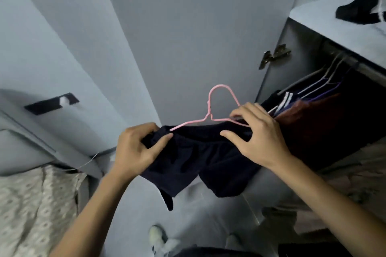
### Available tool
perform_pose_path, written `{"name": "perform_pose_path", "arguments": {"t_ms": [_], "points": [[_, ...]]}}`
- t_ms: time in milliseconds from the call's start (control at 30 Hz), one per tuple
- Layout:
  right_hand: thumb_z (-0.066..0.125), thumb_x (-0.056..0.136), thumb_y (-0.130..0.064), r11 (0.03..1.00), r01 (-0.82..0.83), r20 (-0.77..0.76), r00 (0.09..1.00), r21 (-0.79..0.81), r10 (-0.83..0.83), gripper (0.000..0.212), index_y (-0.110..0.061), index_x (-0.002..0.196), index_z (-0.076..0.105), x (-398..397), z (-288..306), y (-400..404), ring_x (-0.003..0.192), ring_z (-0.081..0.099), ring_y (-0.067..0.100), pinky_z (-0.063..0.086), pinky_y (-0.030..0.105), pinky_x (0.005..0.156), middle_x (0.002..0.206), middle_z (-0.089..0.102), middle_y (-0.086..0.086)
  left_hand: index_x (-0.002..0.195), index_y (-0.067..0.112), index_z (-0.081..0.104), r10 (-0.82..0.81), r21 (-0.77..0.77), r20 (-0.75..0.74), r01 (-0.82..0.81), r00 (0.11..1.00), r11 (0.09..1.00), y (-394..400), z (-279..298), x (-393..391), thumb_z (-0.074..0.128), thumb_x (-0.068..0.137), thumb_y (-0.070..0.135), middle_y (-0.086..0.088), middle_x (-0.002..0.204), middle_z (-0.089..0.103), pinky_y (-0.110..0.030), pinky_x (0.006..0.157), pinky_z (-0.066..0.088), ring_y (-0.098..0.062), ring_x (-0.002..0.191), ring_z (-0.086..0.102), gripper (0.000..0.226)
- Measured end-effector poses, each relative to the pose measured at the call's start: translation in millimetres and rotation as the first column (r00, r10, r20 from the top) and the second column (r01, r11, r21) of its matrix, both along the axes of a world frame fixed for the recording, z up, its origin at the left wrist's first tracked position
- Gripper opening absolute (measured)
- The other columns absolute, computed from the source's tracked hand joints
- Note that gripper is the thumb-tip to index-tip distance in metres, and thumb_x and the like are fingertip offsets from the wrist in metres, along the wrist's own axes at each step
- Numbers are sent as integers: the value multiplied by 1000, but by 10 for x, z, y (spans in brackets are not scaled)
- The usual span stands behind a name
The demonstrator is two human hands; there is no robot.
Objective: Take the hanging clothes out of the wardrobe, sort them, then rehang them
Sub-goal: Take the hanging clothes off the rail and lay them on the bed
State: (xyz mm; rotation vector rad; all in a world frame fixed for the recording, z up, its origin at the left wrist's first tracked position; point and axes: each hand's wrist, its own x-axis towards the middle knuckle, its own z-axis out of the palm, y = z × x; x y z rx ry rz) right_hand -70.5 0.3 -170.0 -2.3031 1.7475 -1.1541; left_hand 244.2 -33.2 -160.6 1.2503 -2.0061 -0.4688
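Before the wardrobe (302, 52), both hands (left hand (133, 148), right hand (259, 137)) pinch dark shorts (200, 160), hiding the hanger (217, 102) ends.

patterned cream bedcover (27, 204) lower left; black wall bracket (50, 103) above it.

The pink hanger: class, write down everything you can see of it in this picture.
The pink hanger is thin, apparently coated wire, with a looped hook pointing up and two sloping shoulders. It is held upright in front of the open wardrobe door. Dark navy shorts drape from it. The left hand grips the waistband at its left end, and the right hand pinches its right shoulder. Its lower part is hidden by cloth.
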Motion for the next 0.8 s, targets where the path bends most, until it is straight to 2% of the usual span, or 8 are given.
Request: {"name": "perform_pose_path", "arguments": {"t_ms": [100,167,233,300,367,533,633,800], "points": [[75,89,-53,986,-144,-7,989,86,146,49,-16,120,65,345,50,-78,109,58,24,50,40,95,115,59,-4,64,36,40,125,-11,-45,-126,991,992,320,85,555,74,90,31,11,57,38,-22,52,27,-6,52,33,44],[72,88,-59,960,-233,-1,972,157,236,52,-24,124,63,675,96,-186,109,60,20,52,42,94,114,62,-10,64,36,36,218,-49,-59,-221,974,974,497,135,933,74,90,31,9,58,33,-24,52,26,-8,53,30,46],[72,84,-63,913,-324,17,944,248,330,52,-33,124,59,1071,124,-311,108,63,16,53,41,93,115,64,-14,64,29,37,310,-85,-47,-313,950,946,650,139,1315,73,92,34,7,58,28,-28,52,27,-13,53,32,46],[71,81,-67,862,-403,18,908,306,418,51,-38,120,56,1539,147,-404,102,63,12,53,39,90,113,64,-19,63,16,40,393,-99,-30,-394,919,914,816,121,1714,70,93,37,5,59,29,-35,52,31,-19,53,37,47],[70,81,-67,822,-471,12,870,319,493,46,-39,114,55,2048,151,-479,96,59,5,51,34,86,106,61,-25,64,12,42,462,-110,-27,-462,887,880,994,96,2143,70,93,36,3,59,32,-38,54,34,-22,54,42,47],[64,89,-66,758,-588,-19,787,282,617,33,-35,99,57,3481,160,-553,82,59,7,52,35,78,90,62,-22,69,29,40,602,-107,-70,-606,795,788,1489,81,3220,72,94,30,12,60,34,-23,57,31,-3,57,40,40],[58,92,-64,734,-645,16,753,212,658,34,-30,85,60,4381,146,-534,69,57,12,50,37,67,74,61,-14,70,37,40,707,-78,-68,-710,704,700,1798,44,3847,72,94,35,12,60,39,-24,57,32,-1,57,42,40],[54,97,-59,612,-776,61,625,150,778,43,-23,73,59,5827,98,-336,57,50,13,41,35,56,59,54,-8,75,29,52,856,-17,-47,-857,515,515,2523,-71,4775,70,94,45,11,67,52,-31,61,40,-6,64,53,31]]}}
